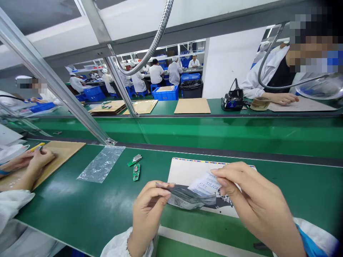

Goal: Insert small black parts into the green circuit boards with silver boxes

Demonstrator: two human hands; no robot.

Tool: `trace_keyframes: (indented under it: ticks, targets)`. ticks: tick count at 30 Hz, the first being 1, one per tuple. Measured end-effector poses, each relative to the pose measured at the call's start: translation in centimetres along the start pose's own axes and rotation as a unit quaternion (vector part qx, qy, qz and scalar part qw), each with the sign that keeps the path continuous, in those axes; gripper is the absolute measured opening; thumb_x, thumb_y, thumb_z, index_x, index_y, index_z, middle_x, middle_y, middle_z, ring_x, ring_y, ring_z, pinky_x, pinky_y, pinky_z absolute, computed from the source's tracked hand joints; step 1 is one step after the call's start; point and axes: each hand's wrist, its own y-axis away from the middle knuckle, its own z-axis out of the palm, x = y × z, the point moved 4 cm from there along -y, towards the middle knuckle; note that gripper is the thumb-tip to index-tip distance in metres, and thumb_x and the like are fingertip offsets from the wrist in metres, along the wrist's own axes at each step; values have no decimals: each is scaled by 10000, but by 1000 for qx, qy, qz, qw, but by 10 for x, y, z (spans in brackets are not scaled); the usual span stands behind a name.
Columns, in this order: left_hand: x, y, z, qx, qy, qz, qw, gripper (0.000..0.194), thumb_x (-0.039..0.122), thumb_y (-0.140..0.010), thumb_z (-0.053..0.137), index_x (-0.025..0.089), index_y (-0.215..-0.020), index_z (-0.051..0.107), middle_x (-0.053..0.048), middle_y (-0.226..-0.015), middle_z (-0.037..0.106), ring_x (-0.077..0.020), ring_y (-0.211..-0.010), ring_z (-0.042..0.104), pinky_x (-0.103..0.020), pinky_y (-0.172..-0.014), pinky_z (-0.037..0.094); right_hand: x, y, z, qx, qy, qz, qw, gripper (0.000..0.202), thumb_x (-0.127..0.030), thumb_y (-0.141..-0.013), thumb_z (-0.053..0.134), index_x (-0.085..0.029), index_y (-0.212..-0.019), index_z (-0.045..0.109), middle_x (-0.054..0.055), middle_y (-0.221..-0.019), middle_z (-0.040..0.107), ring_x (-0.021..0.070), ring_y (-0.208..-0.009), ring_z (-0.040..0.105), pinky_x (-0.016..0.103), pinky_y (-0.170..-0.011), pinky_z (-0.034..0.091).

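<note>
The silica gel packet [205, 184] is in front of you, its upper right corner pinched between the thumb and fingers of your right hand [254, 200]. Its lower edge meets the dark translucent bag [187, 199]; whether it sits inside the bag or only behind it is hard to tell from here. Your left hand [150, 203] has its thumb and fingertips clamped on the bag's left end, so packet and bag lie between your two hands.

Behind them, a white printed sheet [183, 171] with a coloured strip along its far edge rests on the green worktop [77, 201]. Left of the sheet you have two small circuit boards [136, 172] near each other, then a flat clear plastic bag [102, 166].

A co-worker's hands [37, 162] are over a cardboard sheet [69, 148] at the far left, well apart from yours. Green surface runs between that cardboard and your left hand, and again to the right of the printed sheet. The worktop's far edge is a dark rail [227, 156], with a metal post [80, 107] footed there at left. Beyond it, another person sits across at upper right, and workers in white fill the room behind.
</note>
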Motion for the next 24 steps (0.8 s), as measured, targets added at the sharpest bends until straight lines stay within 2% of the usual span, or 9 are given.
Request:
trace_keyframes:
  ticks: [3, 8, 11, 17, 24]
  targets:
    - [-2, 1, 0, 0, -1, -1, 1000, 237, 40, -813, 616, 263, -833, 693, 3, -880, 656, -180, -836, 707, -277, -735, 579, 2, 5, 9, -63, -29, -1, 998, 214, -91, -939, 438, -215, -1044, 577, 24, -835, 581, 113, -723, 582, 192, -622, 516]
    - [-7, 4, 3, -2, -4, -15, 1000, 304, -1, -803, 602, 287, -874, 671, 14, -903, 675, -186, -841, 711, -287, -736, 567, 3, 8, 16, -95, -37, 18, 995, 221, -111, -944, 421, -244, -1057, 558, 26, -841, 580, 124, -705, 595, 203, -607, 528]
    - [-9, 5, 2, -5, -8, -16, 1000, 324, -10, -799, 598, 295, -880, 672, 18, -903, 683, -188, -849, 713, -286, -734, 564, 2, 6, 22, -129, -29, -2, 991, 276, -62, -924, 401, -251, -1056, 552, 28, -869, 600, 131, -722, 618, 212, -617, 533]
    - [-10, 8, 0, -7, -15, -15, 1000, 361, -31, -794, 582, 308, -878, 673, 28, -900, 685, -181, -858, 713, -279, -741, 565, 4, 3, 18, -89, 35, -46, 994, 300, -38, -903, 417, -237, -1073, 564, 18, -877, 629, 120, -725, 622, 210, -610, 502]
    - [-10, 8, -1, -8, -16, -18, 1000, 355, -18, -792, 593, 315, -881, 679, 25, -895, 707, -189, -837, 715, -287, -708, 565, 6, 7, 34, -172, 6, -37, 984, 291, -41, -919, 360, -216, -1011, 574, 25, -879, 636, 137, -726, 601, 251, -606, 474]
